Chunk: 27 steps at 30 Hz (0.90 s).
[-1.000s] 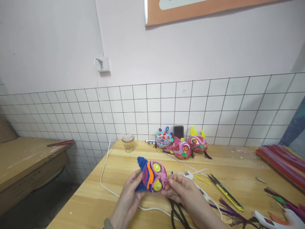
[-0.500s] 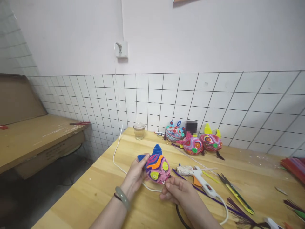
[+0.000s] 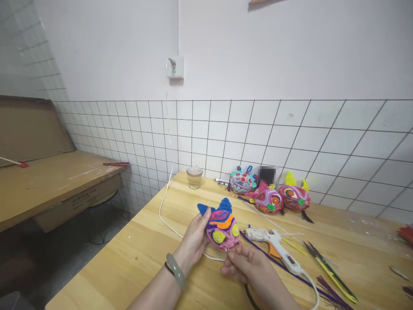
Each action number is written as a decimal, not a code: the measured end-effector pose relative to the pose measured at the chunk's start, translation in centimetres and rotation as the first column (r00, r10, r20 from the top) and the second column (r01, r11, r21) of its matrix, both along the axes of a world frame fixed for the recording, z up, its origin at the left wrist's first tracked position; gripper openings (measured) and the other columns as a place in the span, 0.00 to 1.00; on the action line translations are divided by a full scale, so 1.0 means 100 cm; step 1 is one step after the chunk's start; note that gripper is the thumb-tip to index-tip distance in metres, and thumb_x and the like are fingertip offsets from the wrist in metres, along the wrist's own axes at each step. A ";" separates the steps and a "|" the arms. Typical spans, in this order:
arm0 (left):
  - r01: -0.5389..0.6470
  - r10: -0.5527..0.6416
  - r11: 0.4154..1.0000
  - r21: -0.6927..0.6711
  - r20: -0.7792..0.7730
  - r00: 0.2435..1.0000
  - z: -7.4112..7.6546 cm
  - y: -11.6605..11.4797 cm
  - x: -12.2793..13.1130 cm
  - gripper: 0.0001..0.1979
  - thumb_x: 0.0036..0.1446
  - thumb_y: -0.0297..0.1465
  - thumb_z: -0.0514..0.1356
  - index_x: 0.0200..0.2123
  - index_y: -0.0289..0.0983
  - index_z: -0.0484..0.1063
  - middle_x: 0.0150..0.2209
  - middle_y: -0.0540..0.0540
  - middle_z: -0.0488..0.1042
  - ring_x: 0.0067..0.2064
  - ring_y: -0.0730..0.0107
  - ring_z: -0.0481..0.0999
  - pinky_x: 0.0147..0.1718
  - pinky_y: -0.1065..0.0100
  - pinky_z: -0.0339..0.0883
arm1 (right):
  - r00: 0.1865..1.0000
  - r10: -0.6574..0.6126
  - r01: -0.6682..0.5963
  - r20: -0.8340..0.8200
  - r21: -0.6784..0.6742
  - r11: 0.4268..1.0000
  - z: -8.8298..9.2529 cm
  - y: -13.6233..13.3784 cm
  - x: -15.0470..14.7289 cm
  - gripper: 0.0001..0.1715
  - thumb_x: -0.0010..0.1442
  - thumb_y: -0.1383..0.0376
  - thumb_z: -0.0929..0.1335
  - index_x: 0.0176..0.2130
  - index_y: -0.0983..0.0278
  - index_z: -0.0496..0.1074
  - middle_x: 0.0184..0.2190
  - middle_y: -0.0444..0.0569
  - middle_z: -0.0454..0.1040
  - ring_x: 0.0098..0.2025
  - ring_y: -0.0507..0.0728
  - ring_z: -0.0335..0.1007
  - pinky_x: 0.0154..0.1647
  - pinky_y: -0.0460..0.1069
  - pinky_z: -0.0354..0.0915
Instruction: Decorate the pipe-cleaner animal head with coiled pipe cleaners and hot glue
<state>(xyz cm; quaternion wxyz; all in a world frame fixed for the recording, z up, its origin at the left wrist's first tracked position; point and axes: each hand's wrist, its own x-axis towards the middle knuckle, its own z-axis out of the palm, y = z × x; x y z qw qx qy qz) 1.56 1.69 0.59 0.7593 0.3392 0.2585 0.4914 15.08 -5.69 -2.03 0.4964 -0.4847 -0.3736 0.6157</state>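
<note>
A yarn-covered animal-face ornament (image 3: 223, 228) with blue ears, yellow round eyes and an orange stripe is tilted above the table. My left hand (image 3: 197, 234) grips it from the left side, thumb below one ear. At its lower edge my right hand (image 3: 247, 265) is closed in a pinch; what sits between those fingertips is too small to make out. Just right of the ornament lies a white glue gun (image 3: 282, 249) with an orange trigger, its cord trailing toward the front. A purple strip (image 3: 267, 252) runs under the glue gun.
Three finished-looking yarn ornaments stand by the tiled wall, one with blue ears (image 3: 242, 181). A glass cup (image 3: 194, 177) stands near the back left corner. Dark-bladed scissors (image 3: 325, 262), a yellow cutter (image 3: 337, 280) and a purple tassel (image 3: 332, 292) lie at right. A white cord (image 3: 164, 215) crosses the left.
The view has turned slightly left, so everything sits further right in the picture. Both hands keep nearly the same hold on the ornament.
</note>
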 end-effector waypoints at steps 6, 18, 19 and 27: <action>0.044 -0.045 0.997 0.065 0.024 0.999 0.005 -0.006 0.001 0.20 0.51 0.44 0.63 0.39 0.34 0.75 0.41 0.40 0.80 0.44 0.59 0.77 0.44 0.63 0.67 | 0.999 -0.031 0.031 -0.028 -0.001 1.000 0.004 0.000 0.002 0.25 0.38 0.50 0.78 0.24 0.65 0.69 0.22 0.45 0.76 0.25 0.54 0.76 0.32 0.48 0.67; 0.088 -0.078 0.988 0.124 -0.090 0.993 -0.002 -0.004 -0.001 0.18 0.56 0.41 0.59 0.45 0.36 0.72 0.43 0.39 0.79 0.44 0.58 0.77 0.41 0.63 0.67 | 0.991 -0.097 0.096 -0.095 -0.017 0.995 0.007 -0.001 0.000 0.24 0.39 0.51 0.78 0.21 0.65 0.69 0.17 0.42 0.75 0.21 0.50 0.74 0.25 0.43 0.64; 0.085 -0.073 0.990 0.117 -0.106 0.992 -0.002 -0.004 -0.002 0.18 0.56 0.41 0.59 0.45 0.36 0.72 0.43 0.39 0.80 0.44 0.58 0.78 0.40 0.63 0.67 | 0.990 -0.096 0.094 -0.101 -0.018 0.995 0.008 -0.001 0.000 0.24 0.38 0.51 0.78 0.21 0.65 0.69 0.18 0.42 0.75 0.21 0.50 0.74 0.25 0.43 0.64; 0.056 -0.035 0.992 0.116 -0.176 0.984 -0.006 -0.002 -0.001 0.21 0.54 0.45 0.60 0.45 0.37 0.72 0.39 0.41 0.81 0.39 0.60 0.79 0.36 0.65 0.67 | 0.990 -0.069 0.067 -0.121 -0.025 0.997 0.011 -0.001 0.001 0.24 0.38 0.53 0.78 0.22 0.65 0.68 0.18 0.41 0.74 0.21 0.49 0.74 0.26 0.43 0.65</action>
